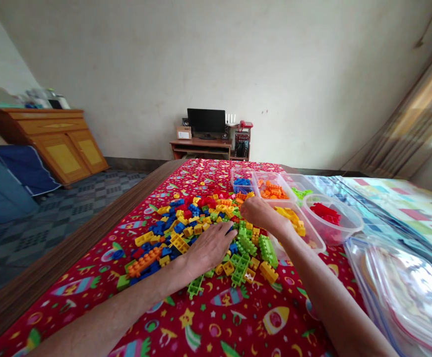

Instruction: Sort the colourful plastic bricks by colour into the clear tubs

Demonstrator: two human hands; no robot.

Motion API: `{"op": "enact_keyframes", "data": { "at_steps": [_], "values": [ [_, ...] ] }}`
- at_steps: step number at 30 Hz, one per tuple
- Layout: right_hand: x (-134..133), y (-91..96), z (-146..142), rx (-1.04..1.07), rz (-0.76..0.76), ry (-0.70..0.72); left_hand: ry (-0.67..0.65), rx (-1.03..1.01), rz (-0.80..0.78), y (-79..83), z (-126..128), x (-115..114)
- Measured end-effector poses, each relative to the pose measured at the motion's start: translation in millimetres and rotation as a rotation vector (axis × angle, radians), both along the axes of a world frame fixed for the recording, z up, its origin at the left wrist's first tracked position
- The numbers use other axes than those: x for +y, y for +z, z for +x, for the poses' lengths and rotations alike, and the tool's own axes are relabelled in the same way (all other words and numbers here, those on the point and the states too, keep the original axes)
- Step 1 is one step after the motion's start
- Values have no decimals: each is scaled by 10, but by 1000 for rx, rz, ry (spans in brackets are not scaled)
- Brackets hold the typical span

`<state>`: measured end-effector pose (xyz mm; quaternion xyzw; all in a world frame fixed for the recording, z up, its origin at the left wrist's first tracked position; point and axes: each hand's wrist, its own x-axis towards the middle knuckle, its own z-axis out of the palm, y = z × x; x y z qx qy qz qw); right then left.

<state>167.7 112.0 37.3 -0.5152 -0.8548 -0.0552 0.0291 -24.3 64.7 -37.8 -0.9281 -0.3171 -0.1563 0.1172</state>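
A heap of plastic building bricks (201, 223) in red, yellow, blue, green and orange lies on a red patterned cloth (216, 317). My left hand (208, 248) rests flat on the heap's near side, fingers stretched out over the bricks. My right hand (258, 213) hovers over the right side of the heap, fingers curled down into the bricks; what it holds, if anything, is hidden. Just right of it stands a clear tub of yellow bricks (293, 220).
Clear tubs hold blue bricks (242, 182), orange bricks (273, 190), green bricks (300, 191) and red bricks (327, 213). A clear zip bag (401, 292) lies at right. The table's wooden edge (52, 267) runs along the left. A desk with a monitor (206, 123) stands at the far wall.
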Motion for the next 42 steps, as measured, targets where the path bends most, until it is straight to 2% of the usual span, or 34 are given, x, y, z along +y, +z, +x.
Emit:
{"op": "enact_keyframes", "data": {
  "at_steps": [6,11,16,20,24,30,38,42],
  "values": [
    [-64,-90,-72,-11,-66,-2,-13,-41,-12,-8,22,18],
    [-102,-154,-95,-29,-38,-23,19,-57,-93,150,31,46],
    [-110,-133,-73,-43,-59,-20,81,-21,-184,286,-99,152],
    [-115,-94,-63,-15,-57,-50,119,-12,-179,284,-197,257],
    [-117,-131,-117,-6,-34,-104,152,-60,-203,244,-249,342],
    [-136,-207,-231,-64,-64,-48,176,-113,-249,258,-283,403],
    [-248,-9,-240,14,-17,-48,162,-148,-250,415,-368,430],
    [-259,-77,-313,111,-30,109,174,-253,-176,480,-423,474]
  ]
}}
